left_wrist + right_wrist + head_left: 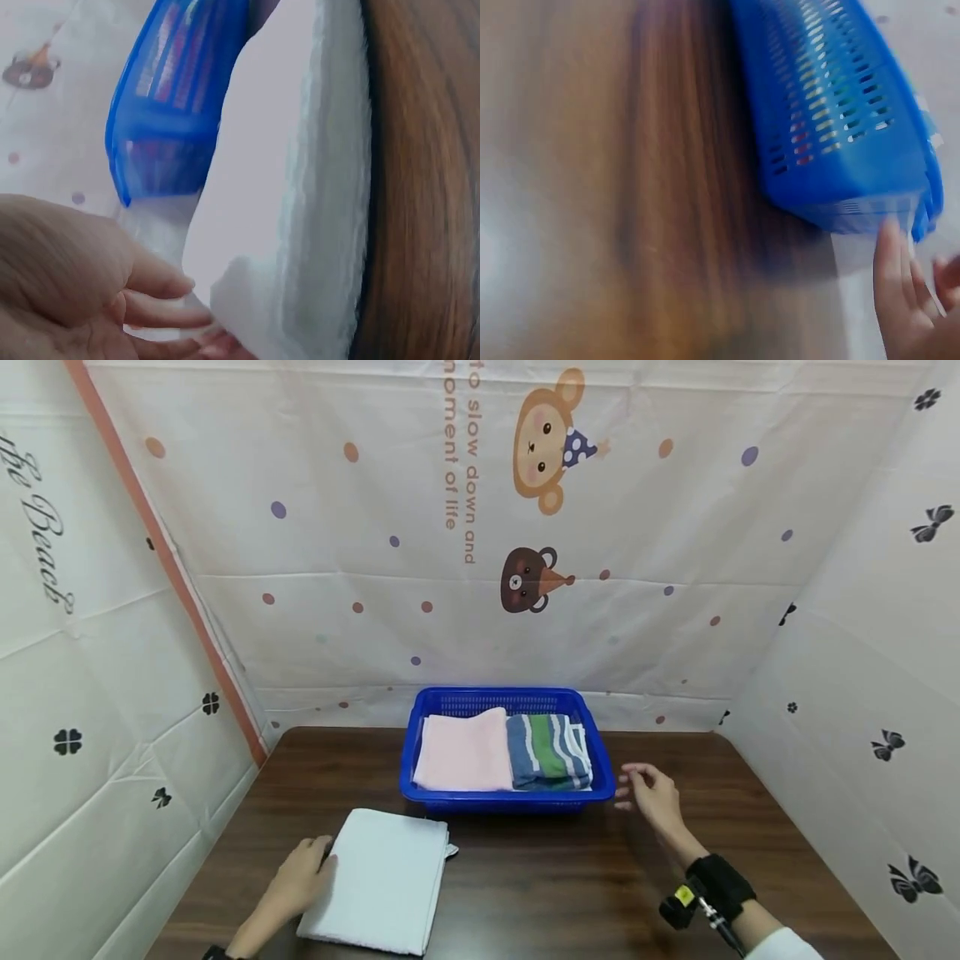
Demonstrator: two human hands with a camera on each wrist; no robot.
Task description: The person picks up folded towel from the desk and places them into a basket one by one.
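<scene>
A folded white towel (pixel 378 881) lies on the table in front of the basket; its thick layered edge faces the left wrist camera. My left hand (pixel 300 877) rests at the towel's left side, fingers loosely extended, fingertips right at its edge in the left wrist view. A blue plastic basket (pixel 510 802) stands at the back of the table. Inside it, a folded pink towel (pixel 463 752) sits on the left and a striped blue, green and white towel (pixel 549 747) on the right. Beside the basket's right end, my right hand (pixel 652 793) holds nothing, its fingers slightly bent toward the basket wall.
The brown wooden table (pixel 540 893) runs beneath everything. A printed white cloth (pixel 337 552) hangs behind it, with similar cloths at the left and right sides. A black band (pixel 720 885) with a small camera is on my right wrist.
</scene>
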